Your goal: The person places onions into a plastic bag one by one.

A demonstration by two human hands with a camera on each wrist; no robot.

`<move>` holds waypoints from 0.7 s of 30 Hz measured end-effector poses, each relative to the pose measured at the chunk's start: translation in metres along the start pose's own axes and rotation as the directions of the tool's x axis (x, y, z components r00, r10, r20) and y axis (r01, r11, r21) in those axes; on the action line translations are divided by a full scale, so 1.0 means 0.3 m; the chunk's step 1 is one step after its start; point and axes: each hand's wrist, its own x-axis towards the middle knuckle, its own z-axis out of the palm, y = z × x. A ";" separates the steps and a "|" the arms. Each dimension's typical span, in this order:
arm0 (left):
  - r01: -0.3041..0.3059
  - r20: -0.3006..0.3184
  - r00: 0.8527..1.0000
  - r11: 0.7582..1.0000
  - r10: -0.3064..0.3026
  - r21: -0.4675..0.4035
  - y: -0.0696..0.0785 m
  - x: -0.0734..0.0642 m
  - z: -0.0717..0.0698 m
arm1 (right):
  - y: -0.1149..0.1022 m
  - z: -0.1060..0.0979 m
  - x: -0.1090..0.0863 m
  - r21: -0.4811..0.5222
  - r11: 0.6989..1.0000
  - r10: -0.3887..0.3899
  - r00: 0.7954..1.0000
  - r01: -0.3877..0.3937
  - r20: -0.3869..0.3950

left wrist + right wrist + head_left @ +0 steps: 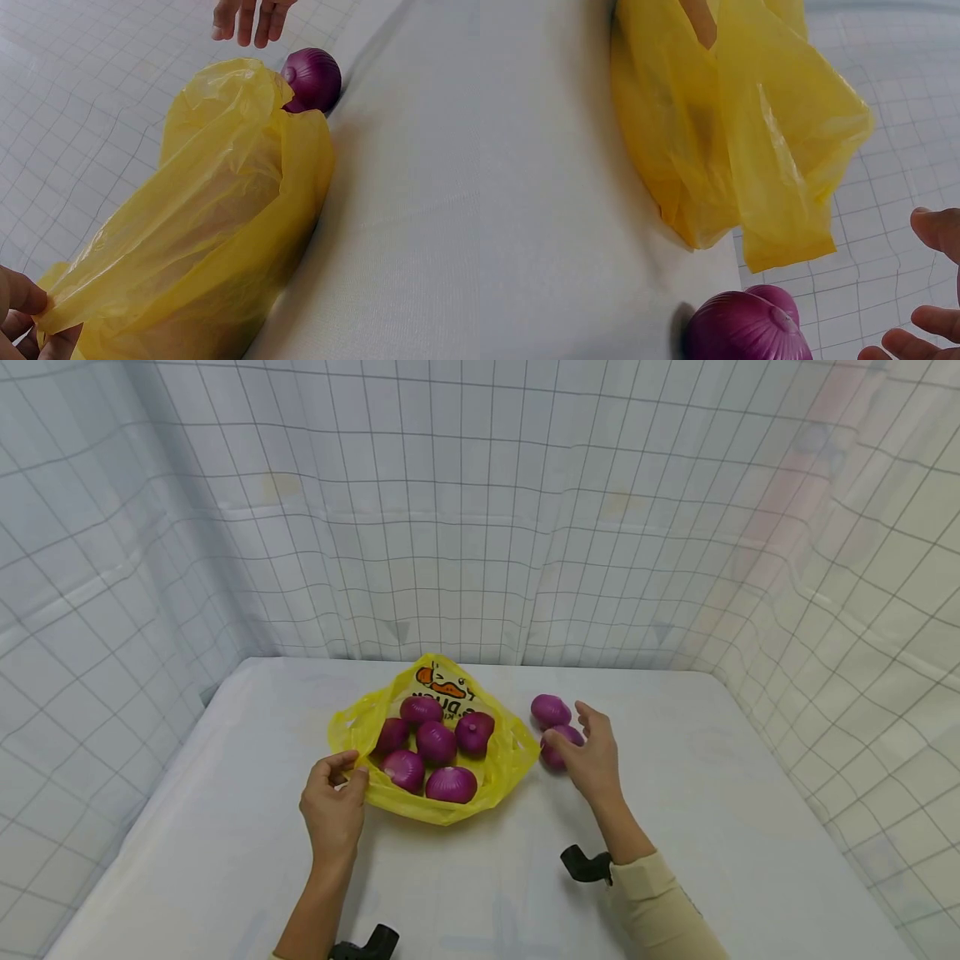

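A yellow plastic bag (431,810) with a duck print lies on the table, its mouth spread wide. Several red onions (436,743) are inside it. At the bag's left edge my left hand (333,810) pinches the rim; the left wrist view shows the yellow film (217,195) between thumb and fingers. To the right of the bag, two red onions sit on the table, a nearer onion (555,758) and a farther onion (551,711). My right hand (597,764) hovers over the nearer one with fingers spread. In the right wrist view a gap shows between its fingers (937,322) and the onion (746,330).
A white cloth covers the table (720,793). White sheets with a grid pattern (480,527) hang behind it and on both sides. Black camera mounts (587,865) are strapped to both wrists.
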 end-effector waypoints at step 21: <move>0.016 -0.001 1.000 1.000 -0.016 0.015 0.000 0.000 0.002 | 0.087 0.006 0.022 -0.089 0.994 0.059 0.998 -0.058 0.011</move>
